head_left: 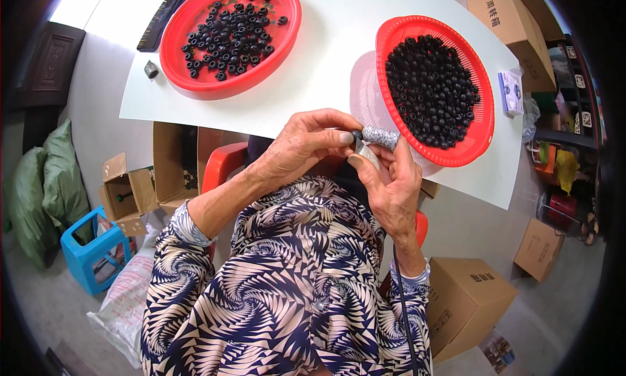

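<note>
Head view: left hand pinches a black bead around one o'clock, right hand grips a silver-wrapped tool at its three o'clock, probably mid-trim, next move needing steady hold.

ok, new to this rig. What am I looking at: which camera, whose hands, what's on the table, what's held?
No machine here: a person works bare-handed. The single picture comes from the left of two fisheye cameras worn on the head, looking down, so straight edges bend near the rim; picture left is the person's left.

The left hand pinches a small black piece. The right hand holds a silvery cylinder, with a flat grey part next to it; whether those are one tool is hard to tell.

On the white table are a round red tray at left and a red slotted basket at right, each holding many small black pieces.
</note>
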Available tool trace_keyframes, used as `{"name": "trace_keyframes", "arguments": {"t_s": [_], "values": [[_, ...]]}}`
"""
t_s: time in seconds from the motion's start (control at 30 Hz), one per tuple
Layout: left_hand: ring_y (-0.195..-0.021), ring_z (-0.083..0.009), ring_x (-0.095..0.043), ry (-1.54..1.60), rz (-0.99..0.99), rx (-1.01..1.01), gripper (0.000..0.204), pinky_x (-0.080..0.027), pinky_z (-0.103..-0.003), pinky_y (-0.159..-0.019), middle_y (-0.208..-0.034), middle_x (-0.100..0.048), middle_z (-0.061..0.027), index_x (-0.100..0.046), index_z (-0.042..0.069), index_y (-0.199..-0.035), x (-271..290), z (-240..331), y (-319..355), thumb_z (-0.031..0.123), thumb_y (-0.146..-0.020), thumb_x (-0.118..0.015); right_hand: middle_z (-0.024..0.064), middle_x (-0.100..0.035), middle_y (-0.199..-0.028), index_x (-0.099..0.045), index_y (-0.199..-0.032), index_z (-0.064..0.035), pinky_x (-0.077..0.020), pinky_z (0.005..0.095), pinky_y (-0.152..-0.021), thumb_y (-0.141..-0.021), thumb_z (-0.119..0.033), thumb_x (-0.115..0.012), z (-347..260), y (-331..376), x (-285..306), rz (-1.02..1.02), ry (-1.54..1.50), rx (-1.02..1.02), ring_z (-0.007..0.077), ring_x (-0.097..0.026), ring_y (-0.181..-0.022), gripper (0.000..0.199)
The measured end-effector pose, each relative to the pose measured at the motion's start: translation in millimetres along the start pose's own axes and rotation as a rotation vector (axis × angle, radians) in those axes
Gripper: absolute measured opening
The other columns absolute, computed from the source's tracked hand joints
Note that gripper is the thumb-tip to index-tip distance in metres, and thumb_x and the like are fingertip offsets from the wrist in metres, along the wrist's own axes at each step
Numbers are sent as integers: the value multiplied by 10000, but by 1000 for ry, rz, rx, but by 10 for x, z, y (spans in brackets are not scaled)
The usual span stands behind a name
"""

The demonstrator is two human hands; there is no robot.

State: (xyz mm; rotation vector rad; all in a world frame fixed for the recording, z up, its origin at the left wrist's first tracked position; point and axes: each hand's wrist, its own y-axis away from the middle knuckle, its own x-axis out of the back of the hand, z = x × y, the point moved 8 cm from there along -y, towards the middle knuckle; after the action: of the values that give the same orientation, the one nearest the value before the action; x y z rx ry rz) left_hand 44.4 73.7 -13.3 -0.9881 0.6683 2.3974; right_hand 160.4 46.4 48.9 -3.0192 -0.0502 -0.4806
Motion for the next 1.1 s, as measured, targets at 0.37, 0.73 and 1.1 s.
{"name": "trace_keyframes", "arguments": {"t_s": [0.37,0.73,1.1], "values": [[-808,-97,-564,-9,-1,0,208,-483,-229,-758,-918,-611,-47,-617,-27,-1033,6,-11,-5,11,-829,-621,191,-649,-806,-484,-942,50,-510,342,-629,-811,-167,-691,36,10,7,2,15,23,289,-674,-733,327],[-844,-111,-590,-3,4,10,214,-496,-239,-794,-931,-619,-58,-613,-24,-1043,-7,4,-2,1,-831,-612,186,-652,-820,-485,-943,43,-512,335,-639,-815,-153,-684,36,0,4,0,7,23,278,-675,-746,307],[-882,-129,-584,-66,18,-28,204,-498,-254,-813,-1024,-583,-73,-620,-34,-1022,58,0,-8,-22,-819,-609,188,-647,-810,-477,-923,40,-508,333,-618,-821,-129,-672,91,-3,-25,-13,-40,15,278,-671,-731,278]]}}
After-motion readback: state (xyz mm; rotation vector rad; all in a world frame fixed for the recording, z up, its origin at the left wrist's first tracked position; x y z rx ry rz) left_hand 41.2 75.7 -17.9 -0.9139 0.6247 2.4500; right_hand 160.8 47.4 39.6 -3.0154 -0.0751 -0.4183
